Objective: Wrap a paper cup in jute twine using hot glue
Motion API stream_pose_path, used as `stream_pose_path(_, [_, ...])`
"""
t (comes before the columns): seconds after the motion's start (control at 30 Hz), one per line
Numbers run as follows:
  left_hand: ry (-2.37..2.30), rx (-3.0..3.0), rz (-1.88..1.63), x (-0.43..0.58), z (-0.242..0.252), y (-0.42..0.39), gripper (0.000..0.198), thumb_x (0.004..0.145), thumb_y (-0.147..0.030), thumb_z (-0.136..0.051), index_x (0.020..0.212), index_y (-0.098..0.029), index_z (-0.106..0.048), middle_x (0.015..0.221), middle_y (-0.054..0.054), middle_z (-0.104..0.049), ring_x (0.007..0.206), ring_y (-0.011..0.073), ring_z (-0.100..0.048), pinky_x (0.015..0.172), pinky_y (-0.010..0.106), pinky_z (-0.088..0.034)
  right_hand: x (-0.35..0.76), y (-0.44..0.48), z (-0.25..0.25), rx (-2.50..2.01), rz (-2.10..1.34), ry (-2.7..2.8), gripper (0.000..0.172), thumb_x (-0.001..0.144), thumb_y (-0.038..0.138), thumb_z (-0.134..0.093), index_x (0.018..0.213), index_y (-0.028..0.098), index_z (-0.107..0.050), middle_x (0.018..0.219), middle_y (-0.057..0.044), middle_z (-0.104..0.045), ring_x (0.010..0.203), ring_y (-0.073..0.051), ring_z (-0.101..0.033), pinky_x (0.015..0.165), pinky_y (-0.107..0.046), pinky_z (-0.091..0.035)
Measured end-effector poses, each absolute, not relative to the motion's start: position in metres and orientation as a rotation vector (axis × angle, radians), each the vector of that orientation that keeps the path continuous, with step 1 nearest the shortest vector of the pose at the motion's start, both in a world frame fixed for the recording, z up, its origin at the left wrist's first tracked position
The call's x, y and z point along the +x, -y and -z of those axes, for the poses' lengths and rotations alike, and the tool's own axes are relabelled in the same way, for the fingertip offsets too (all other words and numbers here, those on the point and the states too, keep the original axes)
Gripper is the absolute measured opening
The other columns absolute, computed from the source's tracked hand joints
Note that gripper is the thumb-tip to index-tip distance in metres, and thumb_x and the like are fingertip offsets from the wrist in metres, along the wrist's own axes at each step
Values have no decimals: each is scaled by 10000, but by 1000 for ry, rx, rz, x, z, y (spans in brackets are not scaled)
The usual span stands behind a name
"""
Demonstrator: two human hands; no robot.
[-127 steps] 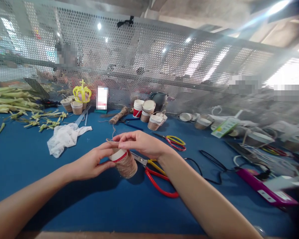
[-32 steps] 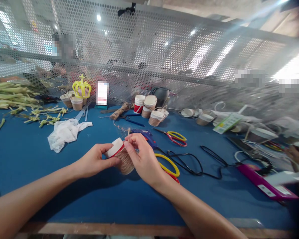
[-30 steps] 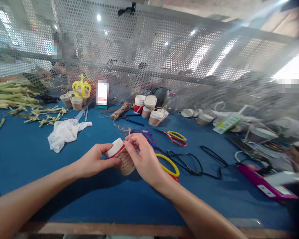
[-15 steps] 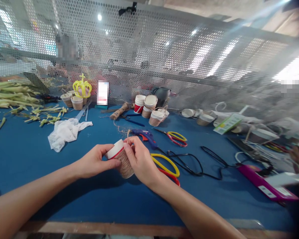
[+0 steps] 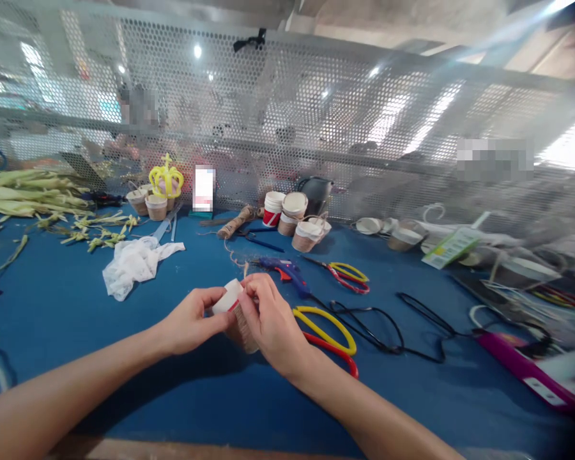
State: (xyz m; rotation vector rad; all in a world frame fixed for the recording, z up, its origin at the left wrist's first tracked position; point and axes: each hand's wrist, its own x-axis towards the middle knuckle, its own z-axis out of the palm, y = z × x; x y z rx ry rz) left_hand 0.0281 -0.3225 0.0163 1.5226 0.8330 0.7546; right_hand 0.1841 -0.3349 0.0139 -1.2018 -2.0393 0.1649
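Note:
A white paper cup [image 5: 227,300] with a red stripe, its lower part wound in brown twine [image 5: 243,333], tilts between my hands above the table. My left hand [image 5: 191,319] is closed on its rim end, thumb in front. My right hand [image 5: 274,322] is closed at the cup's other side, thumb and forefinger pinched by the stripe where the winding ends. A loose twine strand [image 5: 246,271] runs from behind these fingers toward a twine roll [image 5: 236,222]. Exactly what the right fingertips pinch is partly hidden.
Just beyond my hands lies a blue glue gun [image 5: 287,271], its black cord [image 5: 368,319] trailing right. Scissors with yellow and red handles [image 5: 328,326] lie beside my right wrist; another pair [image 5: 349,273] is farther back. Twine-wrapped cups [image 5: 306,235] and a crumpled white cloth [image 5: 130,265] are also there.
The cup has turned and tipped in my hands, showing less of its wound side. My fingers have shifted slightly on it. The whole view has moved a little.

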Motion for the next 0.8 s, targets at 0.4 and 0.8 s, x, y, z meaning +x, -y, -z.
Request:
stream_pose_path(0.4, [-738,1366,-761,33,-17,320,272,623,-332,-615,739,-110,-507,658,-1,-492,620,127,-444,613,249,-346,187,329,-8,-1185,-78,2061,111,879,204,-355,773,217,-389,848,-56,-535,717,-155,-587,643,-296,-496])
stream_pose_path(0.8, [-749,1335,-843,38,-7,316,112,571,-199,-546,632,-129,-485,584,-40,-420,573,88,-366,559,214,-292,187,324,-6,-1184,-95,2070,155,874,210,-344,735,227,-412,782,-44,-547,661,-156,-579,592,-293,-502])
